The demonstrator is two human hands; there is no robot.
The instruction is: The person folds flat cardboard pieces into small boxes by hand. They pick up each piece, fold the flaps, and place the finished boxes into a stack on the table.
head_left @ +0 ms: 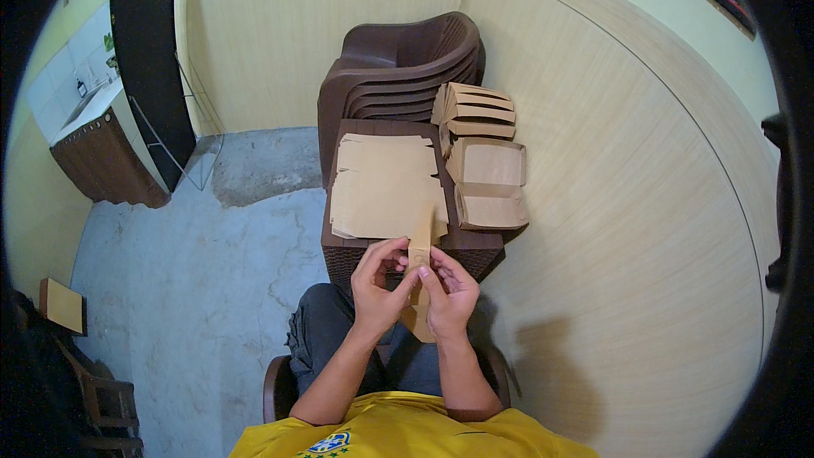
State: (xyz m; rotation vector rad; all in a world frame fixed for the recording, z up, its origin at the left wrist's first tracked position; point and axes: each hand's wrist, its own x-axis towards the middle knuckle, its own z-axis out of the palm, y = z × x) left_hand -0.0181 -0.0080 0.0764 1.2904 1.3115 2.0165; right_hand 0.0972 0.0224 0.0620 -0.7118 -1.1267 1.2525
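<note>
Between my hands, above my lap, is a brown cardboard box blank (420, 256), partly folded and seen nearly edge-on. My left hand (381, 282) grips its left side, thumb and fingers bent around the edge. On the other side my right hand (449, 293) holds it too, with the thumb pressed on the card. Just beyond lies a stack of flat cardboard blanks (383, 187) with notched edges, on a dark brown woven-look table (339, 256). To its right sits an opened, formed cardboard box (492, 182) with its lid up.
Several formed boxes (479, 110) are nested at the table's far right. Behind the table stands a stack of brown plastic chairs (398, 68). A wood-panelled wall (627, 229) runs close along the right. At far left are a sink counter (97, 110) and a tall black board (144, 51).
</note>
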